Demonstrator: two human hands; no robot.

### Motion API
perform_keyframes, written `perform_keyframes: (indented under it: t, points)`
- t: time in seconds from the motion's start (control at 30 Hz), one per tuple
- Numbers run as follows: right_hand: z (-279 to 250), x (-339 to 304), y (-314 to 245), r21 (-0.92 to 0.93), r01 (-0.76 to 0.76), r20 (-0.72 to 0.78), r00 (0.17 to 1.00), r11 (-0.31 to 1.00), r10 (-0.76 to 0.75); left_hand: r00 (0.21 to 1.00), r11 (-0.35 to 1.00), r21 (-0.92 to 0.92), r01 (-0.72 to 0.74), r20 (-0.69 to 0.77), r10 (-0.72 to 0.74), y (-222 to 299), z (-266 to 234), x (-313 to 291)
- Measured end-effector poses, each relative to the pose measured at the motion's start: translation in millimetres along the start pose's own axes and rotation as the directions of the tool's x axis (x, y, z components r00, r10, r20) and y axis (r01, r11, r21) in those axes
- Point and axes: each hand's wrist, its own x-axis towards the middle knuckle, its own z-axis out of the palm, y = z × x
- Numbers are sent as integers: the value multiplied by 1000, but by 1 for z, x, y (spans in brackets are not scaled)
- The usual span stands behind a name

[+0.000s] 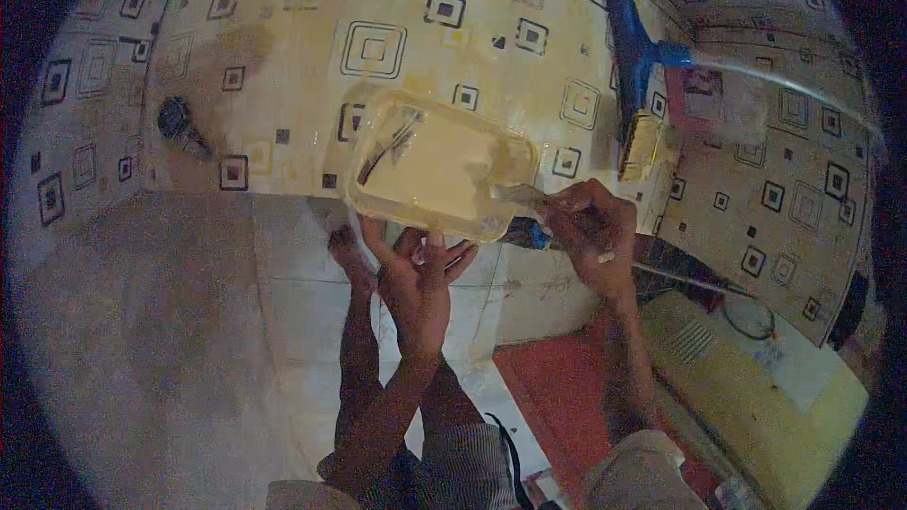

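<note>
The yellowish, shallow rectangular plastic-looking tray (406,217) lay at the centre, over the cream square-patterned sheet (293,57); whether it rested there was unclear. The left hand (416,288), fingers apart, met its rim at six o'clock. The right hand's grip (595,231), at four o'clock, was clamped on a slim greyish tool (520,194). The tray seemed light, slightly flexible, probably slick where smeared, and best held by opposite rims, kept level.

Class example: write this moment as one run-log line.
left hand: against near edge of tub | right hand: holding tool, tip at tub's right end | contents: cream-coloured
</note>
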Motion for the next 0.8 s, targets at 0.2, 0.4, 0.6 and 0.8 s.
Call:
perform_keyframes:
  t: [0.2, 0.4, 0.6, 0.8]
  points:
    - [-7, 21, -28, -140, 49, -210, 975, 989, -78, 999, 999, -30, 25, -20, -25, -3, 9, -2]
    - [0, 11, -29, -535, 177, 56, 983, 826, -174, 998, 999, -35, 22, -52, -23, -4, 12, -3]
    - [24, -23, -18, -318, 76, -107, 988, 945, -115, 998, 999, -12, 36, -42, -36, -7, 9, -3]
    - [38, -12, -23, -150, 124, -200, 968, 981, -153, 968, 929, 276, -246, 28, 248, 17, -25, 5]
